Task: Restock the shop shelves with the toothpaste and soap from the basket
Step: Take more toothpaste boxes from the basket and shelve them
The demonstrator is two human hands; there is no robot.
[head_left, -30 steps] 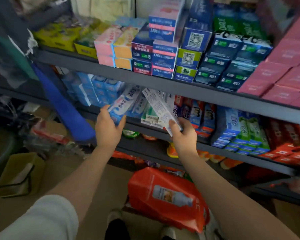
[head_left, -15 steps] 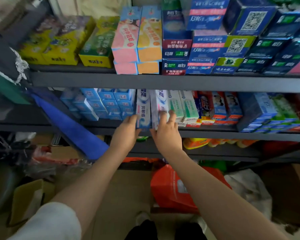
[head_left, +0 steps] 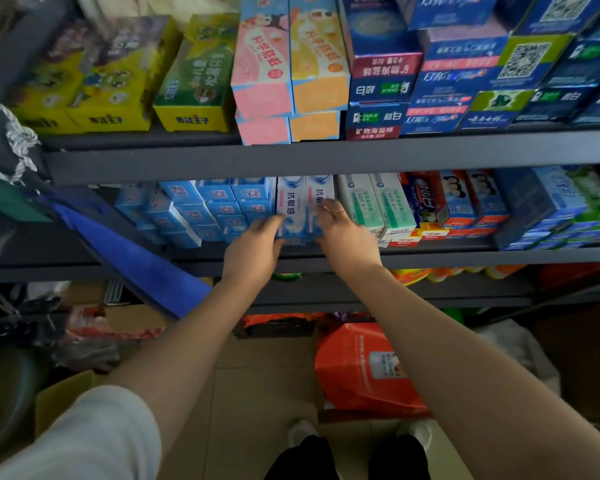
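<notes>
Two white-and-blue toothpaste boxes stand side by side on the middle shelf, between a stack of light blue boxes and pale green boxes. My left hand presses its fingers against the left side of the pair. My right hand, with a ring on one finger, lays its fingers over the front of the right box. Neither hand wraps round a box. A red-orange bag lies on the floor below, by my feet.
The upper shelf is packed with yellow, pink, orange and dark blue boxes. Red and blue toothpaste packs fill the middle shelf to the right. A blue cloth hangs at the left. Cardboard boxes and clutter sit on the floor at the left.
A second ago each hand carried a toothpaste box toward the shelf. Both boxes now stand upright in the row, and my hands have slid further in against them.
</notes>
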